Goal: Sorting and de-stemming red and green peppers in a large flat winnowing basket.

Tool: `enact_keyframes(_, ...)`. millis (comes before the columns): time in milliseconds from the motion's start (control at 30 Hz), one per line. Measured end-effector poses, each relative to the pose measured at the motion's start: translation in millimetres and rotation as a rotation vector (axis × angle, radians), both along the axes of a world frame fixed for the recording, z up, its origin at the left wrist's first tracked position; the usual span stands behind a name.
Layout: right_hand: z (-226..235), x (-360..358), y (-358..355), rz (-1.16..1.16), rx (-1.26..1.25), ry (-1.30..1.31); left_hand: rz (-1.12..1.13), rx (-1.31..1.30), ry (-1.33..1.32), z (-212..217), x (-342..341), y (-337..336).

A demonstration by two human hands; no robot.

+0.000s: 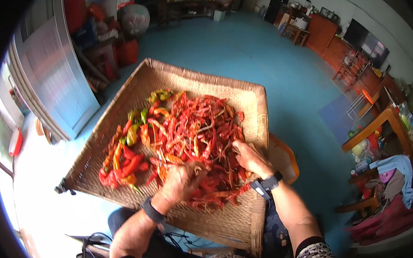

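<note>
Woven tray [243, 97] heaped with red chillies [197, 134], left hand [181, 179] fingers closed on a few chillies, right hand [250, 157] fingers spread, pressed into the heap, green chillies [136, 125] nearby

Left hand [181, 179] curled, right hand [250, 157] spread.

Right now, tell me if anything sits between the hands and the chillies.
Nothing visible does. The left hand and the right hand both rest directly in the pile of red chillies on the woven tray. A smaller heap of green and orange chillies lies left of them, untouched.
</note>
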State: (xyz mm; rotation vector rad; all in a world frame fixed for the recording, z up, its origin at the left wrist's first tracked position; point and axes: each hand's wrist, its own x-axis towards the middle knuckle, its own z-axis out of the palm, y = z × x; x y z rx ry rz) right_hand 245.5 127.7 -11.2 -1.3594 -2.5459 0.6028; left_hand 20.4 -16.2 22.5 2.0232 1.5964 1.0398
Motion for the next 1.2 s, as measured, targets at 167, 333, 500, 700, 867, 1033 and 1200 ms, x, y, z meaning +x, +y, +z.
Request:
enact_keyframes(167, -1, 8, -5, 0.010, -0.080, 0.486, -0.033, 0.053, -0.035, -4, -2, 2)
enact_keyframes(333, 32, 3, -32, 0.107, 0.165, 0.504, -0.038, 0.085, -0.023, -11, -7, 9)
enact_keyframes(500, 59, 8, -31, -0.176, 0.306, 0.584, -0.041, 0.061, -0.002, -11, -9, 11)
enact_keyframes(700, 52, 77, 15, -0.445, 0.518, 0.492, -0.058, 0.099, 0.047, -9, -8, 9)
enact_keyframes(867, 40, 89, 4, -0.565, 0.470, -0.130, -0.056, 0.037, 0.087, -12, -7, 8)
enact_keyframes(1033, 57, 30, -21, -0.177, 0.132, 0.311, -0.018, 0.011, 0.122, -17, -5, -1)
enact_keyframes(1200, 14, 5, -37, 0.139, 0.173, 0.120, -0.017, 0.063, 0.144, -21, -6, 6)
